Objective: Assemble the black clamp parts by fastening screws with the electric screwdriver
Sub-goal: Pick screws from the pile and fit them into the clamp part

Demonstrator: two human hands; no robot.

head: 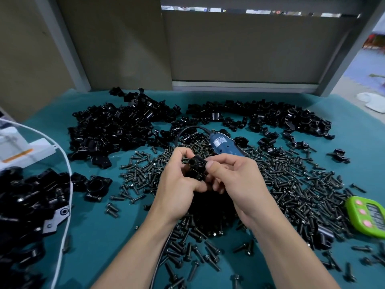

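Left hand (pixel 179 180) and right hand (pixel 231 176) curl tightly around one black clamp part (pixel 196 165) raised between them, seemingly to line up its halves for a screw, with loose screws (pixel 291 184) spread beneath the grip and the electric screwdriver (pixel 224 146) lying idle just beyond.

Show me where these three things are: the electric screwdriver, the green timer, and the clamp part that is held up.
electric screwdriver (pixel 223 145): head view, on its blue body.
green timer (pixel 364 217): head view, on its green front.
clamp part (pixel 196 166): head view, on its black front face.
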